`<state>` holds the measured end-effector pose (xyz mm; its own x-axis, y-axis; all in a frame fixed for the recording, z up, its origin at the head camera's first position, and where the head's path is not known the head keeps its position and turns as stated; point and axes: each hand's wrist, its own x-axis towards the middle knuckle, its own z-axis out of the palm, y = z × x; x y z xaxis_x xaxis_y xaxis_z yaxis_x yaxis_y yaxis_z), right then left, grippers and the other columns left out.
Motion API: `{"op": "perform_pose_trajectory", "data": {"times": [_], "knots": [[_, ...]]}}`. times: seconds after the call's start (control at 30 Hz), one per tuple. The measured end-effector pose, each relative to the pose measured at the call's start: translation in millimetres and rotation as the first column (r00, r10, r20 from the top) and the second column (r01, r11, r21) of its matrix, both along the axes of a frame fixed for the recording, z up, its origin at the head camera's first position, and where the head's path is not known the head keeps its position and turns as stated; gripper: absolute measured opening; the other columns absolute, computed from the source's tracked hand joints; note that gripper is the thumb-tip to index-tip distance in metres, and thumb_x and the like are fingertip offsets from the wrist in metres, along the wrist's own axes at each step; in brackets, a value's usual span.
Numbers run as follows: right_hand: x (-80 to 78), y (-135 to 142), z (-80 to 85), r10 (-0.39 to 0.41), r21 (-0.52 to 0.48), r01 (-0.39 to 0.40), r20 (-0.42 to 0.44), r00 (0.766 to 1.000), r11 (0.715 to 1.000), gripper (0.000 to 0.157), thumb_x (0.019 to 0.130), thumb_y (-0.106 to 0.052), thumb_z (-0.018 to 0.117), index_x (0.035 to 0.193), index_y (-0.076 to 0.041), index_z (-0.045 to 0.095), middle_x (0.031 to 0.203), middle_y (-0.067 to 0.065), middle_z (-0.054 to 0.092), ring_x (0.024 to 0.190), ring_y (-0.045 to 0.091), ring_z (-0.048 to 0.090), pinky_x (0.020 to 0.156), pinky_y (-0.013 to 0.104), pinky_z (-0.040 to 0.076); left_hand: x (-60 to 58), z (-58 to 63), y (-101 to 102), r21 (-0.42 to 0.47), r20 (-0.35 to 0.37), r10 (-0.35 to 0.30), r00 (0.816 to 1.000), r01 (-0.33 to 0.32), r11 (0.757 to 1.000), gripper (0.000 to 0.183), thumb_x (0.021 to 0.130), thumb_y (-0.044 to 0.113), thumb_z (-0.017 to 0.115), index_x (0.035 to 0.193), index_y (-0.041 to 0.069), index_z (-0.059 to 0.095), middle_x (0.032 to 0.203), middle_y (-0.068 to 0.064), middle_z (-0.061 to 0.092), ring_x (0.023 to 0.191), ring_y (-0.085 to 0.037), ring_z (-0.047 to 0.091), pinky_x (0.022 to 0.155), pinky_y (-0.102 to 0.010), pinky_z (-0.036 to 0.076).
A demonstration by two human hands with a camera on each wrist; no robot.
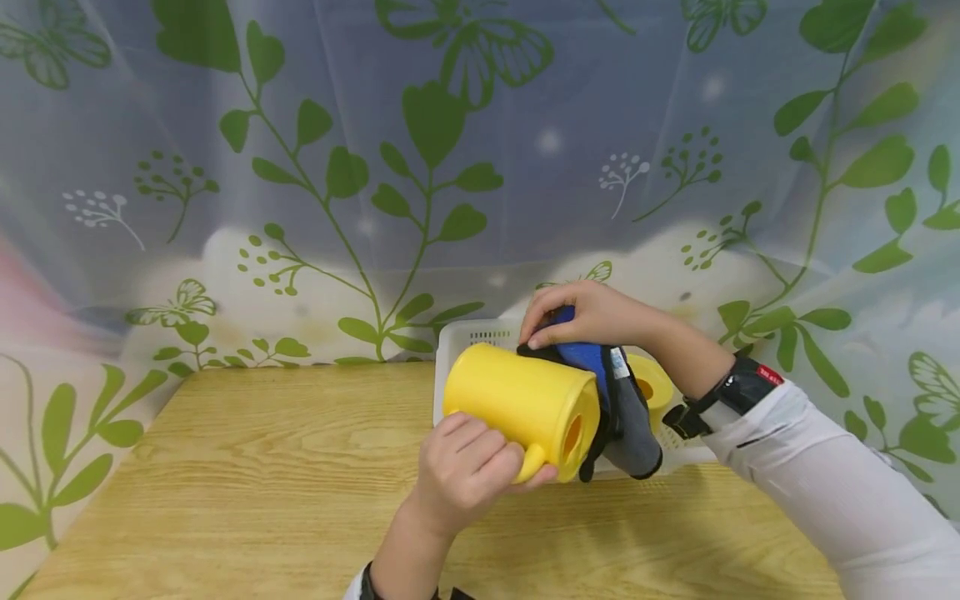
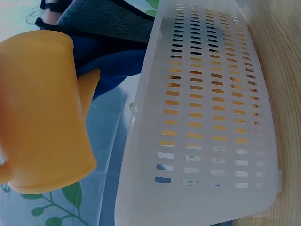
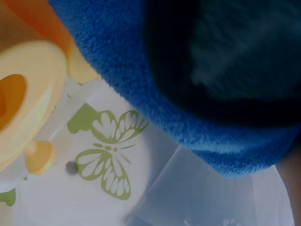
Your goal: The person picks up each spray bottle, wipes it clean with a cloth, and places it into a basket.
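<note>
In the head view, my left hand [image 1: 468, 467] grips the handle of a yellow watering can [image 1: 517, 400], which lies tilted over the left part of a white basket [image 1: 447, 350]. Its top opening faces right, toward me. A short spout [image 2: 89, 87] shows in the left wrist view. My right hand [image 1: 588, 312] pinches a blue and grey cloth [image 1: 626, 408] with black edging and a small white tag. The cloth hangs against the can's far side and over the basket, and fills much of the right wrist view [image 3: 188, 70].
A second yellow can-like piece [image 1: 651, 382] with a round opening sits in the basket's right part, partly behind the cloth. Slotted walls surround the basket. It stands on a wooden table [image 1: 285, 467], close to a leaf-patterned curtain [image 1: 360, 167] at the back.
</note>
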<state>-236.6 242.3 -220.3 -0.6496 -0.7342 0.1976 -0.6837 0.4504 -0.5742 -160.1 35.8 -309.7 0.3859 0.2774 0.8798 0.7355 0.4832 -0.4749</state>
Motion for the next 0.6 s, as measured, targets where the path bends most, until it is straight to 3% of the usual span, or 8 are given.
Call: {"op": "perform_pose_trajectory", "data": {"times": [0.43, 0.6], "knots": [[-14.9, -25, 9.0, -0.002, 0.119, 0.002, -0.001, 1.000, 0.993, 0.010, 0.086, -0.020, 0.064, 0.094, -0.017, 0.067, 0.091, -0.001, 0.065, 0.081, 0.014, 0.055, 0.073, 0.034, 0.048, 6.3, 9.4, 5, -0.030, -0.098, -0.029, 0.995, 0.026, 0.999, 0.036, 0.083, 0.034, 0.064, 0.059, 0.016, 0.045, 0.052, 0.010, 0.040, 0.046, -0.001, 0.032, 0.050, -0.011, 0.027], [-16.1, -33, 10.4, -0.028, 0.127, 0.027, 0.003, 1.000, 0.991, 0.010, 0.085, -0.021, 0.065, 0.093, -0.016, 0.068, 0.091, 0.000, 0.066, 0.082, 0.016, 0.055, 0.072, 0.033, 0.048, 6.6, 7.1, 5, -0.027, -0.075, -0.040, 0.996, 0.038, 0.999, 0.036, 0.084, 0.034, 0.063, 0.059, 0.015, 0.045, 0.052, 0.010, 0.040, 0.046, -0.001, 0.032, 0.050, -0.011, 0.027]]}}
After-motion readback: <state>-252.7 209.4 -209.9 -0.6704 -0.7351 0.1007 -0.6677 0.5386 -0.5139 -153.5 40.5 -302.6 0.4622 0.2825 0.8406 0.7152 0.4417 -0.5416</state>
